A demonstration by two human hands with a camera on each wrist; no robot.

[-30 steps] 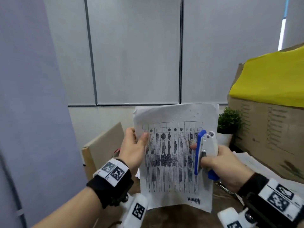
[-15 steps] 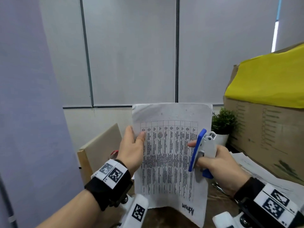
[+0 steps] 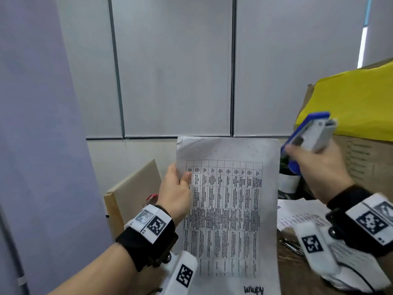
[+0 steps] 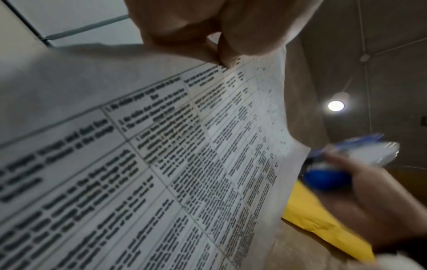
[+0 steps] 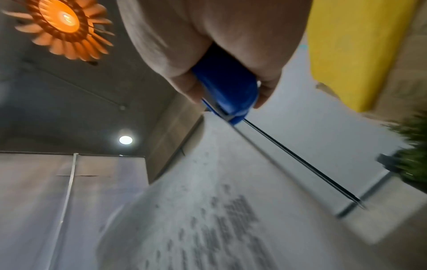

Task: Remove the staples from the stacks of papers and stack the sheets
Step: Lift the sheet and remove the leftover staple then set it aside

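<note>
A printed sheet with a table (image 3: 227,209) hangs upright in front of me. My left hand (image 3: 176,188) pinches its upper left edge, thumb on the print, as the left wrist view shows (image 4: 221,54) on the paper (image 4: 161,164). My right hand (image 3: 314,165) grips a blue and white staple remover (image 3: 308,133), lifted up to the right of the sheet and apart from it. In the right wrist view the fingers wrap the tool's blue body (image 5: 226,84) above the sheet (image 5: 208,210).
More printed papers (image 3: 302,213) lie on the wooden table at the right. A cardboard box (image 3: 365,167) with a yellow cover (image 3: 357,99) stands behind them, beside a small potted plant (image 3: 287,179). A beige board (image 3: 131,192) leans at the left.
My right hand has let go of the sheet's right edge and swung up and right with the staple remover. The left hand still holds the sheet, now alone.
</note>
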